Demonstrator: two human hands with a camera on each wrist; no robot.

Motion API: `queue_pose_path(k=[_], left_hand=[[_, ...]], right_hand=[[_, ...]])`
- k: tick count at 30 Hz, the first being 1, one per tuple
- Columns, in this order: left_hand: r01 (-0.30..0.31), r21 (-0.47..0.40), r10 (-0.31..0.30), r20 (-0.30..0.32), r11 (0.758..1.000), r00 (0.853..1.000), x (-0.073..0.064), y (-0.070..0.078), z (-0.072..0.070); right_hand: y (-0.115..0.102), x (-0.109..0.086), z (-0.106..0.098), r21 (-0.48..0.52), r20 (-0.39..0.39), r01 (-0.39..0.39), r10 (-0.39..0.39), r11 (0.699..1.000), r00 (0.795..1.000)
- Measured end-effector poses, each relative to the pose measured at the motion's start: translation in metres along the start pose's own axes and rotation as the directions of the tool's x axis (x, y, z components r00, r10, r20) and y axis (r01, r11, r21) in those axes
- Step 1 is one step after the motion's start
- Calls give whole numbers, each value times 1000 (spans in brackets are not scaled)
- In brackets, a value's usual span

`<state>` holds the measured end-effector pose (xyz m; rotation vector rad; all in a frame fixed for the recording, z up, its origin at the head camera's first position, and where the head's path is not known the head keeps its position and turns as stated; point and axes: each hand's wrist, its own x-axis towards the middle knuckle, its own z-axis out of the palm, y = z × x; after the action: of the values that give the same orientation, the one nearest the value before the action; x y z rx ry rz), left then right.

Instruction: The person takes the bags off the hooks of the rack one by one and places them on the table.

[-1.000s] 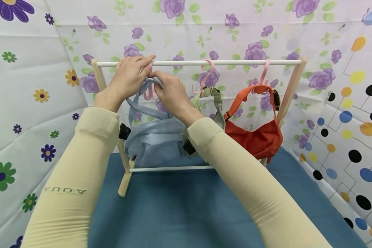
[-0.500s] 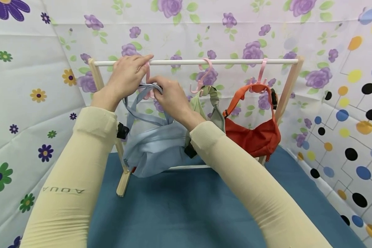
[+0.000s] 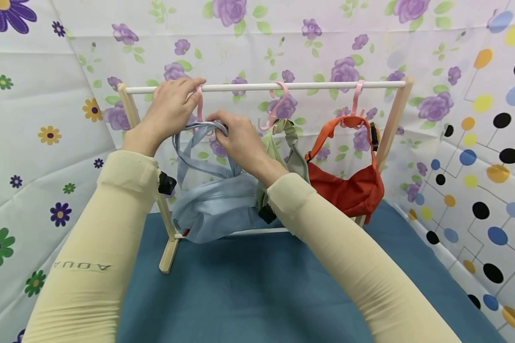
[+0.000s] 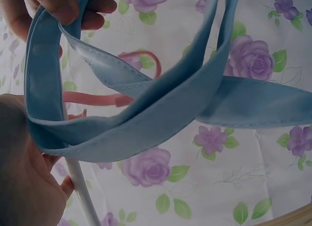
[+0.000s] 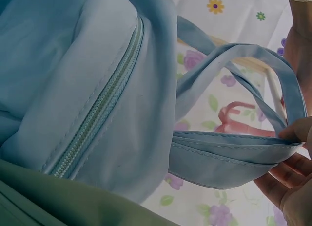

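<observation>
In the head view my left hand [image 3: 169, 107] is at the left of the rack's white bar, its thumb and fingers holding the top of a pink hook [image 3: 200, 104]. My right hand [image 3: 242, 143] pinches the strap loops [image 5: 219, 160] of a light blue bag [image 3: 216, 205]. These loops are just below the left hand, and the pink prongs [image 5: 239, 121] show beyond them in the right wrist view. The blue bag hangs slightly tilted above the lower rail. Whether the straps rest on the prongs is hard to tell.
A green bag strap [image 3: 293, 143] hangs from a middle pink hook [image 3: 279, 102], its bag partly behind my right arm. A red bag [image 3: 347, 186] hangs on the right hook [image 3: 357, 97]. The wooden rack [image 3: 396, 121] stands on a blue cloth [image 3: 249, 290].
My right hand has moved lower with the blue strap loops, away from the bar, so more of the pink hook shows. My left hand stays at the bar.
</observation>
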<state>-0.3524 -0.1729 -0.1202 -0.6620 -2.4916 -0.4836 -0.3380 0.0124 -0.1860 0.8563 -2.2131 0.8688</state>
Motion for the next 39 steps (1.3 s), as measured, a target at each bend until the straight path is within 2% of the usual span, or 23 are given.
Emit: queue_pose_path(k=[4,7,10,12,14,16,17,20,23,26,29,32,34,37,39], left_hand=[[-17,-6,17,-23,1000,1000,-1,-2,2],[-18,-53,16,-37,998,999,-5,-5,4],[-27,-134,12,-115,991,993,-14,-8,9],[-50,-201,9,-201,978,980,-24,-8,14],[-78,-260,0,-287,963,958,-35,-9,20],[-102,-324,-15,-341,940,940,-48,-10,25],[-114,-353,-18,-349,929,937,-55,-11,28],[-132,-419,-3,-305,898,952,-75,-15,35],[-129,-457,34,-211,880,977,-92,-20,44],[-84,-478,17,-142,875,990,-103,-24,54],[9,-497,-56,-80,868,995,-112,-25,64],[115,-549,-136,4,828,991,-117,-24,72],[157,-587,-161,45,794,986,-118,-24,77],[177,-669,-172,74,722,982,-119,-23,85],[172,-694,-178,65,699,982,-120,-22,91]], right_hand=[[2,-3,1,-8,4,-4,4,1000,1000],[3,-6,1,-4,15,-14,14,1000,1000],[4,-9,1,9,23,-20,20,1000,1000],[4,-11,1,15,25,-22,22,1000,999],[4,-13,1,18,26,-24,24,1000,999],[4,-16,1,24,30,-27,27,999,999],[4,-17,2,25,32,-29,28,999,999],[3,-19,2,32,36,-31,30,999,999],[2,-20,2,33,35,-35,34,999,999],[2,-21,1,32,36,-33,32,999,999],[2,-22,0,33,29,-20,19,999,999],[2,-22,0,28,15,-6,5,1000,1000],[1,-23,-1,23,7,2,-2,1000,1000],[0,-24,-2,22,10,-1,1,1000,1000],[-2,-24,-2,33,13,-2,2,999,1000]])
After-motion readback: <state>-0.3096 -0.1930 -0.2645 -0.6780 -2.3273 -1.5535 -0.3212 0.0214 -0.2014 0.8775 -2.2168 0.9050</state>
